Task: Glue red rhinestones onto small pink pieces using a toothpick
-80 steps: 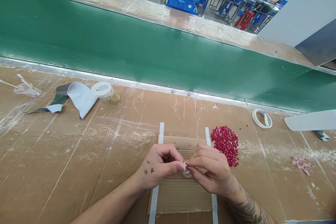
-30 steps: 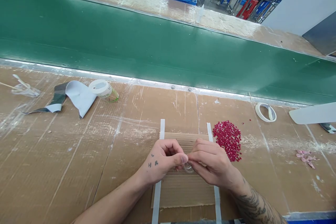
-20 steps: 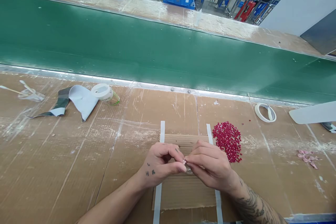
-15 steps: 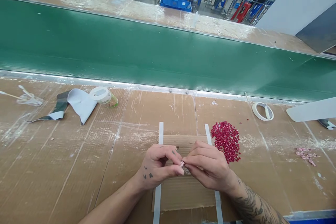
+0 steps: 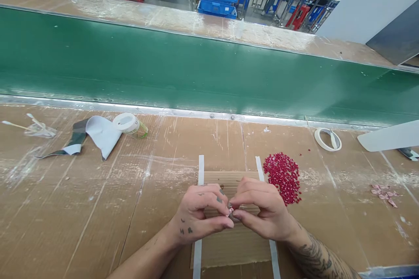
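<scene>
Both my hands meet over a piece of corrugated cardboard (image 5: 229, 250), which is held down by white tape strips (image 5: 198, 170). Between their fingertips is a small transparent ring (image 5: 233, 216) with a tiny pale pink piece (image 5: 229, 210) at its edge. My left hand (image 5: 203, 211) and my right hand (image 5: 263, 211) both pinch it, and my fingers hide most of it. A pile of small red beads (image 5: 283, 178) lies just beyond my right hand. Further right are several pink petal-shaped pieces (image 5: 383, 195).
A green conveyor belt (image 5: 196, 65) runs behind the cardboard-covered bench (image 5: 81, 209). On the bench are a tape roll (image 5: 327, 139), a white sheet (image 5: 103, 135), a tape-topped roll (image 5: 126, 123) and a plastic bag (image 5: 41, 130). Blue crates and people working stand far beyond.
My fingers have shifted around the ring, and both hands sit slightly lower in view. The camera has drifted, so the bench and belt appear shifted. The beads have not moved.
</scene>
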{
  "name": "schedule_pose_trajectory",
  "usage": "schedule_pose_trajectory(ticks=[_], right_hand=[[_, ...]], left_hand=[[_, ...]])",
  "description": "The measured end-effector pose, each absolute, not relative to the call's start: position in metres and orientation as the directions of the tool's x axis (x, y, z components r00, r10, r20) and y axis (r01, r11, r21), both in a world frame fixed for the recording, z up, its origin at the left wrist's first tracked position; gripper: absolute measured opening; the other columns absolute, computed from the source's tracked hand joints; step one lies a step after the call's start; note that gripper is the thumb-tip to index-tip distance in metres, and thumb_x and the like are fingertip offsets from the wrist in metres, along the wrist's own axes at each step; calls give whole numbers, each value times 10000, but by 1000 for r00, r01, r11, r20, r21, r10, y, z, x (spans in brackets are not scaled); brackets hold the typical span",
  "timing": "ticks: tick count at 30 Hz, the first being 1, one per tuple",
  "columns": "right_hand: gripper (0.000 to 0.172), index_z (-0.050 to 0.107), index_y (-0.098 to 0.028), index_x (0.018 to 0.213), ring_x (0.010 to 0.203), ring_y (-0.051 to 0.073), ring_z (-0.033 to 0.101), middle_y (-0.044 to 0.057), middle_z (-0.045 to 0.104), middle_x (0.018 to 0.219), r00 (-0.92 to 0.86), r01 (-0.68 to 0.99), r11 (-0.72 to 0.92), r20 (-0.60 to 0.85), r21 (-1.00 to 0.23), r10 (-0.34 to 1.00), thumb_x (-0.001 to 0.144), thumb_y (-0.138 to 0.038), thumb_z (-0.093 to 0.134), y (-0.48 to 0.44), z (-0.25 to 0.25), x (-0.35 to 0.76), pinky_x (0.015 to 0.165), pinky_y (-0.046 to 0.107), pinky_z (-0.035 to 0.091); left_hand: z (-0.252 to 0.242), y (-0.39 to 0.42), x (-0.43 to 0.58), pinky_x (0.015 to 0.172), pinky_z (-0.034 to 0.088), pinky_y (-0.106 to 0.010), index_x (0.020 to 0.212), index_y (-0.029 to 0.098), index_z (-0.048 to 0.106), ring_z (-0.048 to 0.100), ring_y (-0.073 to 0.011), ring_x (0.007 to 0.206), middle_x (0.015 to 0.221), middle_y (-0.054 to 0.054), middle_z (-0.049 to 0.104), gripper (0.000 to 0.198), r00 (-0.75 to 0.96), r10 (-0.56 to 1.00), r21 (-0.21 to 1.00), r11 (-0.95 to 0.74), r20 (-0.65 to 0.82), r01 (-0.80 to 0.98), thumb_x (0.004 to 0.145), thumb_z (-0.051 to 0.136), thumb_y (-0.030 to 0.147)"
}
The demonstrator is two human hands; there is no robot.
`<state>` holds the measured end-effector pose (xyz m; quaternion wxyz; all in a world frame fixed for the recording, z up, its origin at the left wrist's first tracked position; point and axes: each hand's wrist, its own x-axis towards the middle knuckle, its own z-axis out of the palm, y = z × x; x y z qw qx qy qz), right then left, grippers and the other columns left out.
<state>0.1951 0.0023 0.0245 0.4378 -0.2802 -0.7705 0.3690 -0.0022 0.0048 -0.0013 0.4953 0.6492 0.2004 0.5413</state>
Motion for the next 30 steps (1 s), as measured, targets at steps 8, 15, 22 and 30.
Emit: schedule_pose_trajectory(ticks=[8, 15, 22, 30], right_hand=[[111, 717, -194, 1031, 701, 142, 632, 35, 719, 768, -474, 72, 546, 453, -835, 755, 968, -254, 648, 2, 25, 194, 653, 282, 525], [111, 717, -179, 1002, 705, 140, 627, 43, 719, 765, -480, 65, 532, 441, -844, 758, 973, -251, 638, 1, 24, 194, 657, 279, 521], [115, 711, -181, 931, 684, 130, 614, 32, 714, 748, -457, 84, 492, 405, -867, 792, 962, -269, 642, 3, 28, 191, 651, 267, 515], [242, 702, -206, 824, 670, 132, 620, 19, 710, 720, -329, 517, 449, 315, -729, 890, 933, -405, 617, 5, 34, 246, 668, 264, 509]], left_hand=[[1, 5, -2, 598, 496, -241, 820, 182, 686, 578, -117, 598, 722, -39, 712, 187, 344, 788, 858, -449, 511, -248, 914, 739, 334], [3, 3, 0, 579, 473, -222, 822, 181, 679, 582, -111, 584, 673, -25, 699, 209, 338, 806, 871, -414, 486, -265, 917, 736, 359], [-3, 2, -3, 595, 496, -220, 875, 205, 704, 607, -123, 586, 667, -15, 707, 247, 358, 844, 915, -341, 398, -214, 894, 745, 448], [-9, -4, -15, 706, 569, -226, 893, 266, 789, 681, -167, 661, 705, -6, 733, 304, 161, 975, 987, -138, 150, -88, 815, 773, 559]])
